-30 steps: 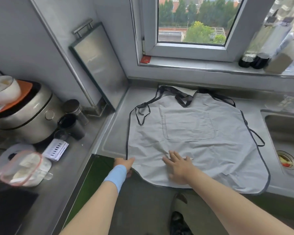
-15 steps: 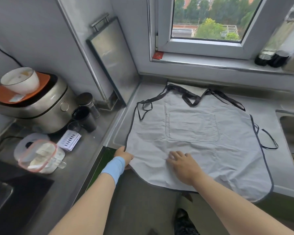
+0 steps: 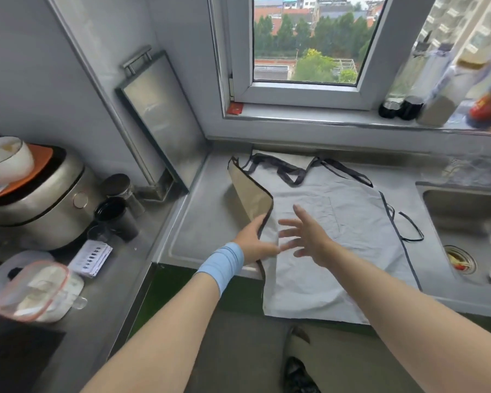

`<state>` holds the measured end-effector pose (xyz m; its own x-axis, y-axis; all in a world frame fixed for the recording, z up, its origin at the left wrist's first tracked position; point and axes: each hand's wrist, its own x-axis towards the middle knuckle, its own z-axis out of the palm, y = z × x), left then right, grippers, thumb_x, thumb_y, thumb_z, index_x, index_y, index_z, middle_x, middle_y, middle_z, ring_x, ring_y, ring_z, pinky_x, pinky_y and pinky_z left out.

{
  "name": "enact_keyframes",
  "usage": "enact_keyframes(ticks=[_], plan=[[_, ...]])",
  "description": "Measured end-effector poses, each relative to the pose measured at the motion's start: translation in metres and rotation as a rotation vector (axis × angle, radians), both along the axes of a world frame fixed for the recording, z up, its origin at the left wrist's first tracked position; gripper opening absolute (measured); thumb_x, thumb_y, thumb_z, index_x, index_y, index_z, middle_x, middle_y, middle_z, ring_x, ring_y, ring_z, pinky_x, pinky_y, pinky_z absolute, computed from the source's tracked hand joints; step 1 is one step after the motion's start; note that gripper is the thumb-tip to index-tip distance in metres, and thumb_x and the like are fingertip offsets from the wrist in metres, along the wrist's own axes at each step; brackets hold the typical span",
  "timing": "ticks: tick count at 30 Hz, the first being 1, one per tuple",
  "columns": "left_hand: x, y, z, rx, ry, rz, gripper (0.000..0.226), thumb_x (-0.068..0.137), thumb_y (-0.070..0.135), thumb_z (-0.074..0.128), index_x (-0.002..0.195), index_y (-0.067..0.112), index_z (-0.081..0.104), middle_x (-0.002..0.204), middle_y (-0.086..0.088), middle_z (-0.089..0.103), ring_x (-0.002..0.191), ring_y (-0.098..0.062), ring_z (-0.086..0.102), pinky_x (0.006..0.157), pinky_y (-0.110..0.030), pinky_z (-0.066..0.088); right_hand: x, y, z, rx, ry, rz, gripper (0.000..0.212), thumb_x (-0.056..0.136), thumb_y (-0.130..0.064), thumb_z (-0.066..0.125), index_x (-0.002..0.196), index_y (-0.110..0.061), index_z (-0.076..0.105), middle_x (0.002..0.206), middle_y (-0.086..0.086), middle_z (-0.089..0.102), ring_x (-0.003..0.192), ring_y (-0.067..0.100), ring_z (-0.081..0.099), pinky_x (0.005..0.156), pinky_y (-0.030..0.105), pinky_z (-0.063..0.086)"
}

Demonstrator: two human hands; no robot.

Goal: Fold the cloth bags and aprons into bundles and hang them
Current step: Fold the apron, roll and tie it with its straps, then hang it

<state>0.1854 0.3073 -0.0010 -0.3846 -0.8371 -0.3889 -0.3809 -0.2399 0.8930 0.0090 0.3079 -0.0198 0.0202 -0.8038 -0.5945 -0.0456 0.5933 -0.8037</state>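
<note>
Fold: left hand grips left flap of light-grey dark-trimmed cloth apron; right hand hovers, fingers spread. Lay flap square to bench front edge, flatten crease.

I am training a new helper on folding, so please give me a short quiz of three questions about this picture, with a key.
1. True or false: the left hand grips a lifted edge of the grey cloth apron with dark trim.
2. The right hand is: A) clenched on a strap; B) open, fingers spread, over the apron; C) inside the sink.
3. Fill in: the apron's raised underside is ____ in colour.
Key: 1 true; 2 B; 3 beige.
</note>
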Motion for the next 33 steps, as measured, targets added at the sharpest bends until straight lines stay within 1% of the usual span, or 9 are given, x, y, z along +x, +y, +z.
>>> enact_keyframes(ticks=[2,4,6,10,13,15,18,24,33], plan=[[-0.031,0.004,0.003,-0.027,-0.124,-0.239,0.093,0.071,0.015,0.078,0.149,0.030,0.029,0.133,0.006,0.052,0.119,-0.018,0.055,0.096,-0.029,0.048,-0.012,-0.010,0.014,-0.013,0.101,-0.034,0.066,0.081,-0.075,0.051,0.102,-0.015,0.070,0.085,0.006,0.071,0.074,0.025,0.064,0.059,0.030,0.044],[-0.052,0.010,-0.001,0.061,-0.217,-0.437,0.092,0.080,0.018,0.076,0.151,0.035,0.020,0.136,0.000,0.050,0.107,-0.020,0.060,0.085,-0.028,0.053,-0.025,-0.015,0.011,-0.062,0.381,-0.053,0.044,0.078,-0.051,0.071,0.091,-0.009,0.069,0.074,0.005,0.065,0.069,0.024,0.064,0.057,0.034,0.053],[-0.062,0.010,-0.014,0.253,-0.219,-0.517,0.083,0.086,0.027,0.071,0.150,0.042,0.021,0.131,-0.006,0.058,0.088,-0.023,0.067,0.079,-0.031,0.057,-0.041,-0.012,-0.004,-0.049,0.613,-0.015,0.020,0.074,-0.022,0.064,0.082,-0.006,0.071,0.072,0.008,0.068,0.064,0.026,0.065,0.054,0.038,0.060],[-0.050,-0.010,-0.042,0.148,-0.384,-0.382,0.052,0.091,0.030,0.058,0.141,0.032,0.046,0.121,-0.002,0.066,0.090,-0.021,0.066,0.085,-0.032,0.054,-0.067,0.004,-0.044,0.121,1.046,0.119,0.033,0.082,-0.017,0.050,0.112,-0.011,0.059,0.117,0.014,0.064,0.105,0.033,0.062,0.087,0.039,0.054],[-0.034,-0.033,-0.061,-0.027,-0.530,-0.227,0.038,0.090,0.023,0.053,0.128,0.031,0.059,0.126,0.003,0.063,0.108,-0.018,0.061,0.097,-0.027,0.047,-0.070,0.012,-0.067,-0.074,1.327,0.354,0.067,0.082,-0.010,0.052,0.144,-0.021,0.029,0.147,0.012,0.033,0.132,0.031,0.037,0.102,0.042,0.038],[-0.030,-0.048,-0.069,-0.074,-0.619,-0.193,0.043,0.090,0.021,0.050,0.131,0.031,0.056,0.134,0.003,0.057,0.117,-0.020,0.057,0.103,-0.031,0.044,-0.070,0.007,-0.079,-0.212,1.348,0.548,0.080,0.082,-0.008,0.052,0.152,-0.029,0.017,0.160,0.011,0.011,0.146,0.031,0.015,0.110,0.045,0.030],[-0.036,-0.065,-0.078,-0.192,-0.828,-0.398,0.056,0.091,0.027,0.051,0.146,0.031,0.039,0.155,0.003,0.031,0.140,-0.024,0.031,0.113,-0.040,0.032,-0.067,-0.009,-0.090,-0.133,1.248,0.805,0.083,0.088,-0.021,0.055,0.154,-0.037,0.008,0.164,0.006,-0.011,0.151,0.025,-0.007,0.116,0.055,0.017],[-0.048,-0.087,-0.106,-0.206,-0.961,-0.627,0.070,0.096,0.044,0.045,0.154,0.028,0.011,0.163,0.003,-0.003,0.150,-0.018,-0.002,0.118,-0.050,0.017,-0.066,-0.040,-0.110,-0.041,1.143,0.807,0.087,0.083,-0.049,0.052,0.152,-0.048,-0.001,0.162,0.002,-0.022,0.149,0.028,-0.018,0.112,0.068,0.008],[-0.026,-0.165,-0.124,-0.201,-1.119,-0.596,0.075,0.094,0.047,0.041,0.155,0.029,0.000,0.161,0.006,-0.016,0.149,-0.012,-0.012,0.119,-0.052,0.008,-0.051,-0.135,-0.119,-0.133,1.121,0.874,0.085,0.088,-0.049,0.047,0.152,-0.045,-0.007,0.161,0.005,-0.025,0.148,0.030,-0.023,0.113,0.067,0.000]])
